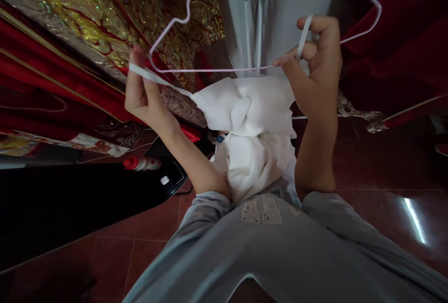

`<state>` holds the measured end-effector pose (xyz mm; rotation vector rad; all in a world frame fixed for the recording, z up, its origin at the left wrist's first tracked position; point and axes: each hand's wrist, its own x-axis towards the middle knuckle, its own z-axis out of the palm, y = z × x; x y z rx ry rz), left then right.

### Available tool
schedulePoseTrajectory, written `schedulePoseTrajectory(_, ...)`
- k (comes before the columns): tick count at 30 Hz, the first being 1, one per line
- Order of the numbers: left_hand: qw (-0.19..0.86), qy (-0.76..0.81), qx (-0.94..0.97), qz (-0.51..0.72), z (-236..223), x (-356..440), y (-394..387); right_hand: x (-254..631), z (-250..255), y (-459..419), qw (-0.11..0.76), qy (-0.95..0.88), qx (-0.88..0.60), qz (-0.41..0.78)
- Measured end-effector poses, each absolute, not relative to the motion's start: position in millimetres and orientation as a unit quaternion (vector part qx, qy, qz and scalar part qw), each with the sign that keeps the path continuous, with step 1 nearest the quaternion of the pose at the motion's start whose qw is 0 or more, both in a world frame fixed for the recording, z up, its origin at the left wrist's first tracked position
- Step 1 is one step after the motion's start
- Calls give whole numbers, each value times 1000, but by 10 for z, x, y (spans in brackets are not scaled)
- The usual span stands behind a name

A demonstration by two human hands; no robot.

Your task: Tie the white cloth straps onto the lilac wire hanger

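A pale pink wire hanger (217,70) is held up in front of me, its lower bar running across the view. My right hand (320,67) grips that bar near the thumb tip, and a thin white strap (304,37) loops over its raised fingers. On the other side, my left hand (142,88) pinches a second white strap (159,78), pulled taut beside the hanger's left corner. This strap leads to a white garment (252,102) hanging below the bar, bunched and folded against my forearms. How the right strap joins the garment is hidden behind my hand.
Red and gold sequined cloth (133,18) hangs at left, dark red cloth (402,51) at right. Behind the hanger stands a grey panel with metal rails (257,18). A black table (87,205) carries a red-capped bottle (142,163), a small white case (164,180) and a phone (175,172).
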<state>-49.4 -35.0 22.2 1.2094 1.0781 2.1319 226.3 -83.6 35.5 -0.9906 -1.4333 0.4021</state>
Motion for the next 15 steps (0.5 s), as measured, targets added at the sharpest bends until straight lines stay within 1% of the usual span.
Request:
schedulePoseTrajectory(3, 195, 271, 621, 709, 315, -563, -346, 2226, 361, -850, 623, -622, -441, 174)
schedulePoseTrajectory(5, 203, 265, 687, 646, 399, -589, -302, 2180, 364, -859, 615, -621, -455, 169)
schedulePoseTrajectory(7, 220, 302, 691, 619, 469, -599, -248, 2139, 356, -858, 611, -620, -465, 160)
schedulePoseTrajectory(9, 235, 347, 663, 620, 514, -601, -210, 2121, 338, -843, 610, -616, -473, 158)
schedulePoseTrajectory(13, 223, 377, 655, 616, 590, -604, -208, 2163, 303, -794, 613, -616, -469, 157)
schedulePoseTrajectory(15, 242, 400, 639, 611, 666, -594, -207, 2187, 300, -777, 621, -621, -456, 146)
